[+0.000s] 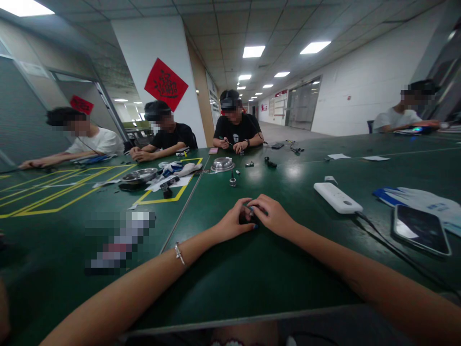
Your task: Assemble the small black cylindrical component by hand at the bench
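Observation:
My left hand [230, 223] curls around a small dark part [246, 217], thumb below it and fingers above. From the other side my right hand [272, 215] reaches over, its fingertips closed at the top of that part. Something small and shiny shows at those fingertips, too small to name. The fingers hide most of what lies between the two hands. Both forearms rest at the green tabletop [245, 274]. Farther off, beyond my hands, stands a small metal-and-black piece [233, 180].
At right are a white power bank [335, 198] with a cable, a phone [420, 229] and white-blue gloves [425, 204]. Ahead sit an upturned metal bowl [223, 165] and black parts [270, 162]. Another metal bowl [139, 175] is at left. Several people sit around the table.

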{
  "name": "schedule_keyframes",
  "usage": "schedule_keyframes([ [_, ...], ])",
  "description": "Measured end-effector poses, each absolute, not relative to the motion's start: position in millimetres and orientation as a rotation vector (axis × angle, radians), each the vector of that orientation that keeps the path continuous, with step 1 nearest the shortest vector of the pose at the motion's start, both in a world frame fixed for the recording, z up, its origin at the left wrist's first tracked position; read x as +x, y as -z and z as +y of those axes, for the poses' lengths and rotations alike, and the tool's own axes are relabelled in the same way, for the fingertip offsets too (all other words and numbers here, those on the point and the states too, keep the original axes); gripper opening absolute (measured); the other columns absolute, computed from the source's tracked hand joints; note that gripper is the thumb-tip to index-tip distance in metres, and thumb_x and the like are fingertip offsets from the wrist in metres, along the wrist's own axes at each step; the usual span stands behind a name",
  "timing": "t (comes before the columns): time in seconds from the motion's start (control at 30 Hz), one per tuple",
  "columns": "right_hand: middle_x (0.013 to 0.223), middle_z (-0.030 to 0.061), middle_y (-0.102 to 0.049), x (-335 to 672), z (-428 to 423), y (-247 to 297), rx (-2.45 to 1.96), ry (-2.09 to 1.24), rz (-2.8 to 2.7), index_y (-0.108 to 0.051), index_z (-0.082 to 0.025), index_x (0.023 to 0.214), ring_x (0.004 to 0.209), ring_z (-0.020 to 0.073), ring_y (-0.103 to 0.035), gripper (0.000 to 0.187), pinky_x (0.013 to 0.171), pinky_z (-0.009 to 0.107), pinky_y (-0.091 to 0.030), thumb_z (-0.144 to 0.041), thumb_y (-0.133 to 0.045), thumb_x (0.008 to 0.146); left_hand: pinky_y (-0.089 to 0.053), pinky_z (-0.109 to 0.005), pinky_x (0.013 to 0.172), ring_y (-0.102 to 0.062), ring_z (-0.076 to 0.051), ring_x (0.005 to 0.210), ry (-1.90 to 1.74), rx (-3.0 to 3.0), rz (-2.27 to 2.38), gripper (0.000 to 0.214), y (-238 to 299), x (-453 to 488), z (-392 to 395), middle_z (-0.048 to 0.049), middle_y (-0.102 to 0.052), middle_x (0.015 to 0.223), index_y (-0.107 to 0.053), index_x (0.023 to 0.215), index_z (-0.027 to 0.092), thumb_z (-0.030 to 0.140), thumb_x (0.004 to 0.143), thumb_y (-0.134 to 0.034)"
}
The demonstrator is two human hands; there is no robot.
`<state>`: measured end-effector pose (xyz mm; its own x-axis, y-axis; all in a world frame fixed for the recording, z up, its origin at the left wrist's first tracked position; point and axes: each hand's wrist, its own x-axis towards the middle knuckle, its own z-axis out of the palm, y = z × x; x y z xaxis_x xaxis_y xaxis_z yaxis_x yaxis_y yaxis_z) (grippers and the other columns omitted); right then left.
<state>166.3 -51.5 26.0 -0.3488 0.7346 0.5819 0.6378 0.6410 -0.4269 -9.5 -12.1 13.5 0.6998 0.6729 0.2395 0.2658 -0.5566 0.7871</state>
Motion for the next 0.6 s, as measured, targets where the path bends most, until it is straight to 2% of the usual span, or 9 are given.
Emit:
schedule_keyframes([
  [0.13,0.083,0.003,-0.058,171.2,-50.5,-30.7,-1.048,-0.257,-2.173,-0.063,-0.016,0.092,0.077,0.0128,-0.054,0.015,0.073,0.026,-0.042,-0.013,-0.049,0.086,-0.046,-0.031,0.075,-0.056,-0.015,0.08,-0.669,2.183,0.707,0.07,-11.0,-8.9,-12.7,-0.001,-0.055,0.087,-0.025,0.131,0.016,0.023,0.072,-0.063],
  [0.2,0.085,0.0034,-0.059,172.2,-50.5,-32.5,-1.028,-0.266,-2.232,-0.062,-0.016,0.093,0.077,0.013,-0.054,0.014,0.073,0.026,-0.042,-0.015,-0.05,0.086,-0.045,-0.034,0.083,-0.056,-0.018,0.093,-0.711,2.251,0.705,0.073,-12.2,-11.6,-15.2,-0.0058,-0.056,0.101,-0.022,0.133,0.017,0.023,0.072,-0.062],
  [0.27,0.086,0.0043,-0.059,172.4,-49.9,-32.8,-1.014,-0.238,-2.253,-0.062,-0.015,0.094,0.078,0.0136,-0.054,0.013,0.073,0.027,-0.043,-0.016,-0.052,0.085,-0.039,-0.038,0.094,-0.049,-0.022,0.11,-0.896,2.363,0.725,0.071,-17.5,-15.8,-19.1,-0.0114,-0.049,0.119,-0.022,0.133,0.017,0.022,0.072,-0.058],
  [0.33,0.088,0.0051,-0.059,172.0,-48.2,-31.4,-0.994,-0.208,-2.273,-0.062,-0.015,0.095,0.08,0.0147,-0.055,0.014,0.074,0.028,-0.044,-0.016,-0.052,0.084,-0.034,-0.041,0.099,-0.042,-0.025,0.118,-1.136,2.489,0.734,0.059,-28.3,-16.7,-25.0,-0.0136,-0.044,0.126,-0.03,0.129,0.016,0.021,0.074,-0.051],
  [0.4,0.092,0.0054,-0.06,171.2,-46.2,-28.9,-0.989,-0.186,-2.276,-0.061,-0.016,0.096,0.086,0.0169,-0.056,0.015,0.078,0.031,-0.045,-0.015,-0.053,0.083,-0.032,-0.043,0.1,-0.043,-0.025,0.116,-1.238,2.631,0.683,0.042,-43.4,-7.2,-35.2,-0.0128,-0.049,0.121,-0.043,0.119,0.016,0.021,0.078,-0.045],
  [0.47,0.094,0.0043,-0.061,170.2,-44.7,-26.7,-1.003,-0.167,-2.267,-0.061,-0.02,0.096,0.091,0.0189,-0.056,0.016,0.08,0.033,-0.045,-0.017,-0.052,0.083,-0.033,-0.042,0.098,-0.047,-0.025,0.111,-1.124,2.789,0.549,0.032,-58.5,18.3,-53.3,-0.0102,-0.055,0.114,-0.05,0.112,0.018,0.021,0.081,-0.042],
  [0.53,0.091,0.0031,-0.061,169.4,-44.6,-25.3,-1.028,-0.154,-2.262,-0.062,-0.023,0.095,0.089,0.0187,-0.057,0.016,0.078,0.033,-0.045,-0.019,-0.049,0.086,-0.037,-0.039,0.095,-0.051,-0.022,0.107,-0.912,2.916,0.275,0.032,-68.8,59.4,-82.5,-0.007,-0.059,0.112,-0.052,0.114,0.02,0.022,0.086,-0.039],
  [0.6,0.089,0.0032,-0.061,169.4,-45.5,-25.0,-1.034,-0.13,-2.262,-0.062,-0.021,0.095,0.085,0.0171,-0.057,0.016,0.078,0.031,-0.045,-0.021,-0.048,0.087,-0.044,-0.033,0.084,-0.056,-0.019,0.099,-0.714,3.052,-0.092,0.031,-71.7,107.9,-122.0,-0.0034,-0.06,0.113,-0.055,0.114,0.024,0.031,0.088,-0.039],
])
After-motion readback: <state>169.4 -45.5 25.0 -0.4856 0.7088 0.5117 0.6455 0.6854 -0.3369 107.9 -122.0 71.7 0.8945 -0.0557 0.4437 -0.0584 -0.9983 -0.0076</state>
